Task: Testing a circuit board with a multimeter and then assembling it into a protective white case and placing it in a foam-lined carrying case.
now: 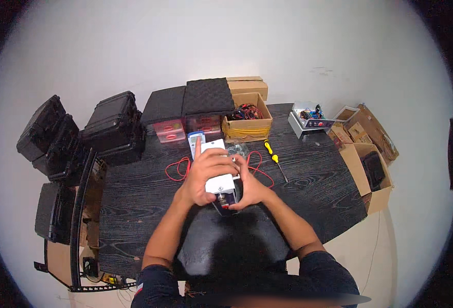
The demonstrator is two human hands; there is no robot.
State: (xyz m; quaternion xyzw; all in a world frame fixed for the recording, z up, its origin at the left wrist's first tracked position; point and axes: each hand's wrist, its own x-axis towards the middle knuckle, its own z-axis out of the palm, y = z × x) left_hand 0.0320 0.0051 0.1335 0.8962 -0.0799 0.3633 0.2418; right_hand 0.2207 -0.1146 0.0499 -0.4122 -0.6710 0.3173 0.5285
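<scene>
Both hands hold a white rectangular plastic device (219, 174) above the middle of the dark wood-grain table (134, 205), nearer its front edge. The left hand (204, 174) wraps over the device's top, fingers clenched on it with the index finger pointing straight out toward the far edge; the right hand (249, 187) grips its lower right side (a small metal part shows at the bottom end). Red wires (177, 169) lie beneath, and a yellow-handled screwdriver (275, 159) rests nearby to the right.
</scene>
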